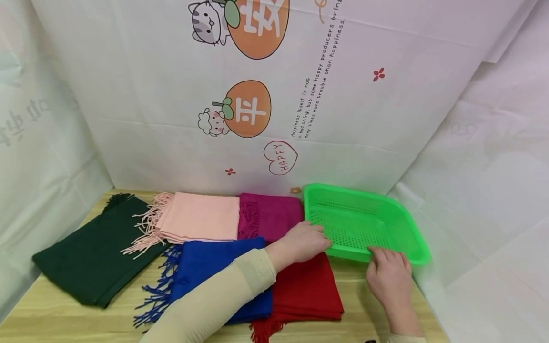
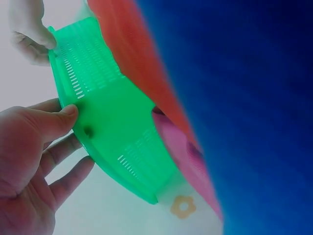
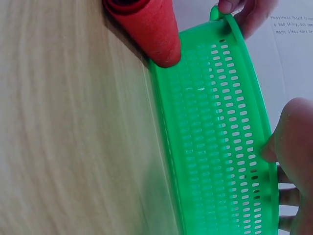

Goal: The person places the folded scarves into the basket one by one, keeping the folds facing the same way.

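A green perforated plastic basket (image 1: 358,224) stands at the right of the wooden table (image 1: 51,321). My left hand (image 1: 319,238) reaches over the scarves and grips the basket's left rim; in the left wrist view its thumb (image 2: 66,117) presses the rim of the basket (image 2: 112,122) with the fingers below. My right hand (image 1: 383,255) holds the near rim; in the right wrist view its thumb (image 3: 286,134) lies on the edge of the basket (image 3: 215,147), fingers underneath. A folded red scarf (image 1: 306,290) touches the basket's near left corner.
Folded scarves cover the table's left and middle: dark green (image 1: 94,252), pink (image 1: 199,216), magenta (image 1: 270,214) and blue (image 1: 214,271), with fringes showing. A printed white sheet (image 1: 343,119) forms the back and side walls close behind the basket.
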`<state>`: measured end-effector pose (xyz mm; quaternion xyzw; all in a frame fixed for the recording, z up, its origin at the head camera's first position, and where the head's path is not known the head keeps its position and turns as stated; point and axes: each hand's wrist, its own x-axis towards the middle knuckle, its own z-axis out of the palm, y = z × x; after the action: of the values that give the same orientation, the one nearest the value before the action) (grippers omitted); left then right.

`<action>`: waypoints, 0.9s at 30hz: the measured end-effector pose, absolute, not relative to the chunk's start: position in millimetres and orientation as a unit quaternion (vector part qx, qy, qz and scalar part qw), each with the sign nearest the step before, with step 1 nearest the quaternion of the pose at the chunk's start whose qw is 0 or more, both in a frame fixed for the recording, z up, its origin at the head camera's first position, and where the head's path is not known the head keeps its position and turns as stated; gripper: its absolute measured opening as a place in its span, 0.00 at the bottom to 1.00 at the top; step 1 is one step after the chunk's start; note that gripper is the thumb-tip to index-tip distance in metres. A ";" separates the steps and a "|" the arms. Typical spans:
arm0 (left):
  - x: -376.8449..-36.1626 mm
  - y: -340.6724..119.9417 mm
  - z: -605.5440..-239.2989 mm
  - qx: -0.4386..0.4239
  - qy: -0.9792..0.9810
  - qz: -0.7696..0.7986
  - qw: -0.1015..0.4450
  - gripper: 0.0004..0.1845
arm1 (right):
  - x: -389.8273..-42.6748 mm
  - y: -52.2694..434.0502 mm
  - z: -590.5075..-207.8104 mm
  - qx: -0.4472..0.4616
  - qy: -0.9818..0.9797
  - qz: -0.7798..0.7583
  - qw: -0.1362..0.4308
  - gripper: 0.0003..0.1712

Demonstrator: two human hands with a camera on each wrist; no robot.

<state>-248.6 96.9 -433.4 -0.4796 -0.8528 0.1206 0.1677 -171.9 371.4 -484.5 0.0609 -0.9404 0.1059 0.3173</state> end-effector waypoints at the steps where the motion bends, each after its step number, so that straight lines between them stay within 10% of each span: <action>1: -248.2 97.6 -432.7 -0.481 -0.852 0.123 0.166 0.12 | -172.3 371.8 -484.6 0.059 -0.941 0.107 0.314 0.17; 27: -233.0 111.9 -430.0 -0.484 -0.849 0.131 0.167 0.12 | -176.5 386.3 -490.6 0.034 -0.951 0.124 0.281 0.18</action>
<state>-233.0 111.9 -430.0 -0.4844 -0.8486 0.1308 0.1674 -176.5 386.3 -490.6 0.0339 -0.9510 0.1244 0.2811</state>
